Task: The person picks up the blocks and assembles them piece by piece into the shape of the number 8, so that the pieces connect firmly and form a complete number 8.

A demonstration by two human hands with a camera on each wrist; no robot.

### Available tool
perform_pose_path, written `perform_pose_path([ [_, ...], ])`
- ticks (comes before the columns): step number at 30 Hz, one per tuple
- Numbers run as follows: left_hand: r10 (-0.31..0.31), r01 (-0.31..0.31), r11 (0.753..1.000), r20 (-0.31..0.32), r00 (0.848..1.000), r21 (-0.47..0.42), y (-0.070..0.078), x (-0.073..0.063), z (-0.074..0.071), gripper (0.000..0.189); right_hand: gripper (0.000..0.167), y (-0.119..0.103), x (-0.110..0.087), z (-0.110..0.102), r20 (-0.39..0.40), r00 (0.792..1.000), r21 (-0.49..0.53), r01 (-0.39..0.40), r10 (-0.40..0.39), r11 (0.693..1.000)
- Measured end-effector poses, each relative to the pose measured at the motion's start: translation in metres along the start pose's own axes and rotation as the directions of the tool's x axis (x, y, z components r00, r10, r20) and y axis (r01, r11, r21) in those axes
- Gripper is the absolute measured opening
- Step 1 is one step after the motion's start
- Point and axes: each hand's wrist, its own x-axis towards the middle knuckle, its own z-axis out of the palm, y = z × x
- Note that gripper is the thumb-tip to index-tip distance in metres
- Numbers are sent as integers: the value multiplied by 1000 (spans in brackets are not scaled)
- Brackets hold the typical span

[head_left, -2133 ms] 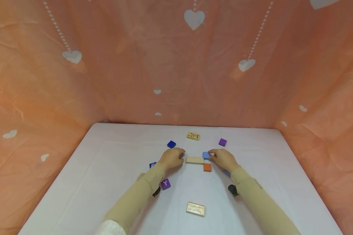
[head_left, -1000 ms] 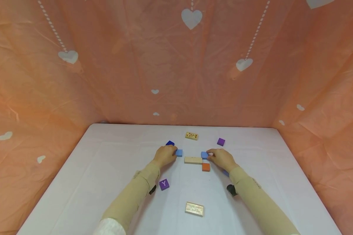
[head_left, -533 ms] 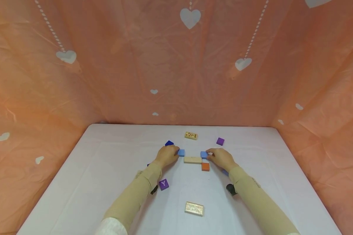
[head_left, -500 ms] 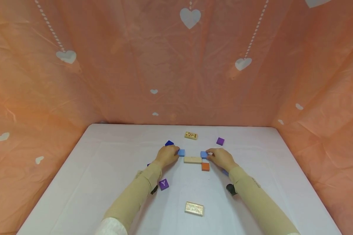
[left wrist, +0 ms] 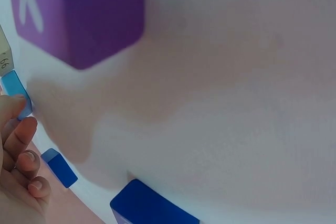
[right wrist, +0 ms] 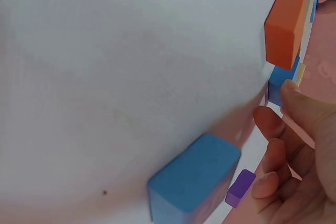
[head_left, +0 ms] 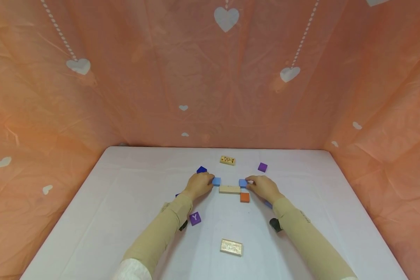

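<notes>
My left hand [head_left: 199, 184] holds a light blue block [head_left: 216, 181] between thumb and fingers, at the back left corner of a long pale wooden block [head_left: 230, 189]. In the left wrist view the thumb lies on this light blue block [left wrist: 14, 86], close to the wooden block's end. My right hand [head_left: 265, 187] pinches a second light blue block [head_left: 242, 183] at the wooden block's back right corner. The right wrist view shows its thumb against that block [right wrist: 281, 83]. An orange block [head_left: 244, 197] sits at the wooden block's front right corner.
A gold bar-shaped block [head_left: 228, 160] and a purple block [head_left: 262, 167] lie behind the hands. Dark blue blocks [head_left: 201, 170] are by the left arm, with a purple Y block [head_left: 195, 218]. Another blue block [head_left: 268, 204] is partly under the right wrist. A pale gold block [head_left: 231, 247] lies in front.
The left hand first shifted left, bringing its light blue block into view, then slid it rightward to the wooden block's corner. The right hand has stayed at its block.
</notes>
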Motion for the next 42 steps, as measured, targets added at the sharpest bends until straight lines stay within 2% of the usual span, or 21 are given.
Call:
perform_pose_path([
  [15, 3, -3, 1000, -2, 1000, 12, -1, 1, 1, 20, 34, 1, 0, 1, -7, 1000, 8, 4, -4, 1000],
  [28, -18, 19, 999, 26, 1000, -41, -3, -1, -2, 8, 35, 0, -1, 0, 11, 1000, 9, -9, 9, 1000],
  [37, -11, 12, 998, 17, 1000, -62, -4, -2, 0, 18, 35, 0, -1, 0, 14, 1000, 22, -15, 15, 1000],
  [42, -10, 10, 998, 12, 1000, -68, -3, -2, 1, 17, 36, -1, -1, 0, 15, 1000, 29, -15, 15, 999],
])
